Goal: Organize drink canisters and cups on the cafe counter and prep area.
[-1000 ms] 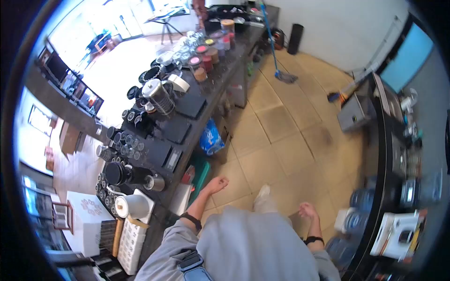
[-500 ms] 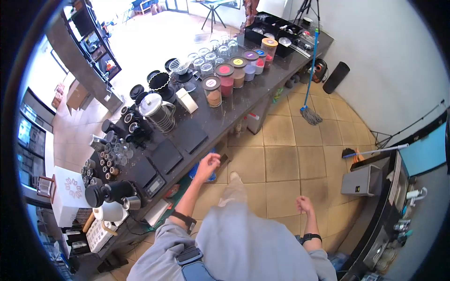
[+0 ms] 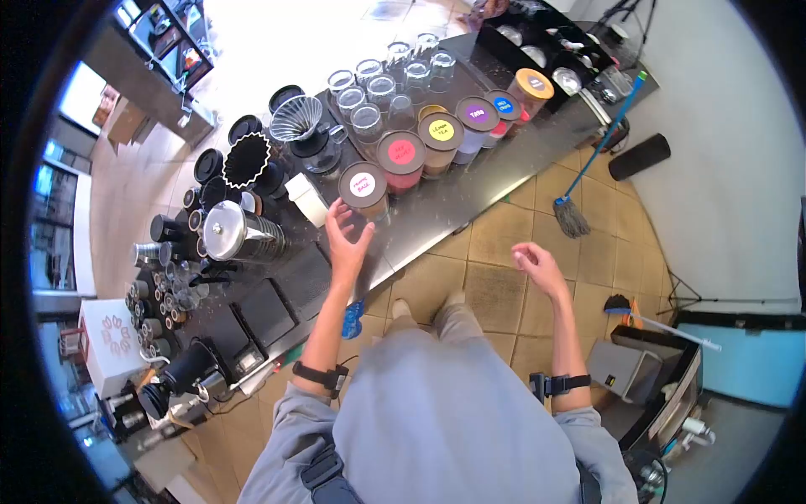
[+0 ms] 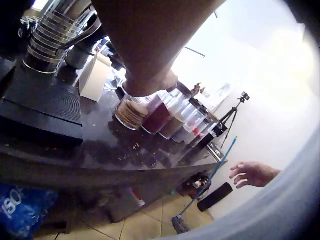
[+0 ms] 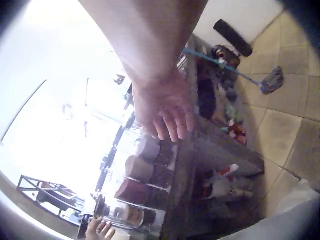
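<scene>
My left hand (image 3: 344,233) reaches over the dark counter (image 3: 437,210) with fingers spread, holding nothing. Its fingertips are close beside a clear jar with a brown lid and white label (image 3: 363,185); I cannot tell if they touch. In the left wrist view that hand (image 4: 150,86) hovers just above the same jar (image 4: 131,112). My right hand (image 3: 534,262) hangs in the air over the tiled floor, fingers loosely bent and empty; in the right wrist view its fingers (image 5: 169,120) are spread.
A row of jars with coloured lids (image 3: 441,130) runs along the counter, with glasses (image 3: 378,84) behind. A steel French press (image 3: 233,233), black scales (image 3: 264,302) and a small white box (image 3: 307,200) stand left. A blue-handled mop (image 3: 581,202) leans at the right.
The view has swung over the counter. My left hand rose from beside the counter edge up to the nearest jar. My right hand lifted higher and opened a little.
</scene>
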`<state>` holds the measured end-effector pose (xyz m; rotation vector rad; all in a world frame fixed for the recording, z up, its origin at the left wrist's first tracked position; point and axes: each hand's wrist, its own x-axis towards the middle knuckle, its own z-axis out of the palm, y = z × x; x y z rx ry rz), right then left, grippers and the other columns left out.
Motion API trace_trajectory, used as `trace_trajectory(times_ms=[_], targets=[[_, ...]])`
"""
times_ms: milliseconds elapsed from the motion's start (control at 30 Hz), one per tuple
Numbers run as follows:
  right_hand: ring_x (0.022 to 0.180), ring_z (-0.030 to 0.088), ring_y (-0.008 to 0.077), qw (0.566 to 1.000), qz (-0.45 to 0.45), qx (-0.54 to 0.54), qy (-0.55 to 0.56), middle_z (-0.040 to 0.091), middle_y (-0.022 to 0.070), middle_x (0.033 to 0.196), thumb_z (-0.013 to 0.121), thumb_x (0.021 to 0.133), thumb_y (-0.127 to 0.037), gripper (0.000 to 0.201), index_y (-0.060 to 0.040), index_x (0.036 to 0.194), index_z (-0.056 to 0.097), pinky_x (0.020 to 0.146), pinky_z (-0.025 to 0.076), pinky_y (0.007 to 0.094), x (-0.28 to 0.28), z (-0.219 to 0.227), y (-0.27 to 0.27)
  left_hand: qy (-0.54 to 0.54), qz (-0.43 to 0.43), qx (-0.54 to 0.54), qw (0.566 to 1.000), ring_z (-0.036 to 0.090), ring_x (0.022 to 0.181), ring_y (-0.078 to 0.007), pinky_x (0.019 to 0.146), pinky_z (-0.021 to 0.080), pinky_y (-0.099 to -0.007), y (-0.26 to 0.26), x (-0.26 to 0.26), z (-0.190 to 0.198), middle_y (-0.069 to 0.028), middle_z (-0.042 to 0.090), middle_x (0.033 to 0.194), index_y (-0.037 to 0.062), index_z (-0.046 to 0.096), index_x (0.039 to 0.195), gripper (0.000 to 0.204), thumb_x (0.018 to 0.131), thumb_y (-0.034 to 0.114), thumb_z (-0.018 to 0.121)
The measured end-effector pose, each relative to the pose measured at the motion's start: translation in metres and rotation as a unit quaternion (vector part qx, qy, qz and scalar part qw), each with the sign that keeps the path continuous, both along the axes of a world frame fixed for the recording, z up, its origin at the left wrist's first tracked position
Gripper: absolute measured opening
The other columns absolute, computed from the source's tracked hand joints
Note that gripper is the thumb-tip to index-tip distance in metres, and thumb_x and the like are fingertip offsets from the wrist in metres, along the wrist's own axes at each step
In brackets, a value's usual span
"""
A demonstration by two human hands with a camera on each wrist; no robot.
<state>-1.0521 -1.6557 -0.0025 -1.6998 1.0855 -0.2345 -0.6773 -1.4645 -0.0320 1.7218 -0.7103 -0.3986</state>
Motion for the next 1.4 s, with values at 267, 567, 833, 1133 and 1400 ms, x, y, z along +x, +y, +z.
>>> trace_trajectory(times_ms=[267, 567, 833, 1133, 1400], targets=[[0.091, 0.065, 0.0227, 0.966, 0.206, -0.108, -0.110, 0.068, 0.0079, 0.091, 0.067, 0.092, -0.017, 0.018, -0.0016, 0.100, 0.064, 0.083, 0.051, 0.0353, 0.139, 0.053, -0.106, -0.109, 0.047, 0.094, 0.988, 0.045, 0.133, -0.0301, 0.104, 0.043, -0.0432, -0.028, 0.004, 0.036, -0.0156, 0.040, 0.144, 0.0079, 0.028, 0.155, 0.107, 0.070, 0.027, 0.088], [0.124, 0.052, 0.0428, 0.805, 0.425, -0.372, -0.183, 0.050, 0.0188, 0.136, 0.081, 0.077, -0.021, 0.065, -0.0133, 0.135, 0.052, 0.110, 0.039, 0.0484, 0.274, 0.091, -0.107, -0.184, 0.105, 0.179, 0.961, 0.046, 0.133, -0.0351, 0.112, 0.040, -0.0429, -0.080, -0.002, 0.049, -0.0183, 0.044, 0.142, 0.0045, 0.037, 0.149, 0.103, 0.065, 0.031, 0.091], [0.115, 0.053, 0.0381, 0.734, 0.494, -0.465, 0.001, 0.048, 0.0217, 0.132, 0.089, 0.064, -0.027, 0.101, -0.0173, 0.150, 0.038, 0.103, 0.045, 0.0455, 0.311, 0.059, -0.094, -0.202, 0.127, 0.151, 0.959, 0.052, 0.127, -0.0345, 0.106, 0.046, -0.0418, -0.076, 0.000, 0.045, -0.0155, 0.048, 0.136, 0.0044, 0.045, 0.143, 0.097, 0.061, 0.025, 0.092], [0.119, 0.050, 0.0417, 0.810, 0.462, -0.358, -0.052, 0.046, 0.0237, 0.132, 0.091, 0.062, -0.024, 0.105, -0.0187, 0.152, 0.036, 0.100, 0.048, 0.0470, 0.290, 0.062, -0.057, -0.192, 0.088, 0.139, 0.968, 0.051, 0.128, -0.0360, 0.108, 0.044, -0.0439, -0.030, -0.004, 0.043, -0.0171, 0.049, 0.139, 0.0037, 0.040, 0.148, 0.105, 0.060, 0.022, 0.093], [0.133, 0.045, 0.0375, 0.881, 0.322, -0.262, -0.226, 0.043, 0.0219, 0.144, 0.093, 0.063, -0.019, 0.117, -0.0068, 0.156, 0.023, 0.111, 0.040, 0.0461, 0.274, 0.011, -0.042, -0.027, 0.161, 0.019, 0.986, 0.053, 0.128, -0.0291, 0.108, 0.044, -0.0404, -0.029, -0.011, 0.025, -0.0182, 0.050, 0.138, 0.0036, 0.025, 0.154, 0.120, 0.058, 0.017, 0.096]])
